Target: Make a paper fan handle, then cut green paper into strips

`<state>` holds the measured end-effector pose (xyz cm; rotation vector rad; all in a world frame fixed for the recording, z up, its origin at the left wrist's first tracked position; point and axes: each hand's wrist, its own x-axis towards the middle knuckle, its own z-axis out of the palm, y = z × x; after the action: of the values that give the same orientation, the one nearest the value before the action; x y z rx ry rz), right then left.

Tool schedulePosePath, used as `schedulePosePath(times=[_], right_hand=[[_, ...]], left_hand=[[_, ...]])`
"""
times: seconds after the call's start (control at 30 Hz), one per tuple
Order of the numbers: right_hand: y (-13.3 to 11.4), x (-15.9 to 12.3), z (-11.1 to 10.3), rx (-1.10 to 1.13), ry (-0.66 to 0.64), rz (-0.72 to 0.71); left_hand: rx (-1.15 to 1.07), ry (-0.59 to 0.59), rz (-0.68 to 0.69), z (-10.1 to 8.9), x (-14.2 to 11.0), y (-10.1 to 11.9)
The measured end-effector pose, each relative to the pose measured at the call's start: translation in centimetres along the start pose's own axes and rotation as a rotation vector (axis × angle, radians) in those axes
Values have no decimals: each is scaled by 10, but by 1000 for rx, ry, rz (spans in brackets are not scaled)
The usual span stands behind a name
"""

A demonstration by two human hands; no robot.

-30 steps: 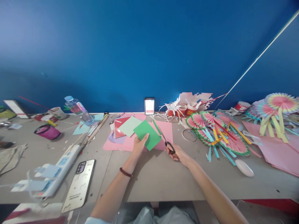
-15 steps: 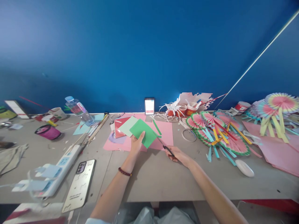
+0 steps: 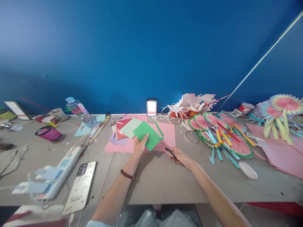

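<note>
My left hand (image 3: pixel 140 145) pinches a square sheet of green paper (image 3: pixel 148 136), thumb on top and fingers underneath. In my right hand (image 3: pixel 177 155) is a pair of scissors (image 3: pixel 168 149), its blades at the right edge of the green paper. Beyond that edge lies a narrow green paper strip (image 3: pixel 159 128) on pink paper (image 3: pixel 168 130). A pale green sheet (image 3: pixel 131 128) and a red packet (image 3: pixel 120 134) lie just left of the green paper, partly covered.
Several folded paper fans (image 3: pixel 220 132) and a white mouse (image 3: pixel 247 170) are on the right. To the left are a phone (image 3: pixel 80 187), a power strip (image 3: pixel 63 170) and a water bottle (image 3: pixel 81 112). A small screen (image 3: pixel 151 108) stands at the wall.
My left hand and the green paper have shifted slightly right, toward the scissors. My right hand has hardly moved.
</note>
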<state>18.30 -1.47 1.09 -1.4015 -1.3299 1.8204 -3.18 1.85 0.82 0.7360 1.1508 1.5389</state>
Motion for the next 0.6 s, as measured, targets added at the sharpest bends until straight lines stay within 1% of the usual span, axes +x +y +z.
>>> schedulePosePath(times=[0.13,0.6], right_hand=[[0,0,0,-1,18,-4],[-2,-2,0,7,-2,-21]], left_hand=[[0,13,-10,1,0,2],[14,29,-18,0,0,1]])
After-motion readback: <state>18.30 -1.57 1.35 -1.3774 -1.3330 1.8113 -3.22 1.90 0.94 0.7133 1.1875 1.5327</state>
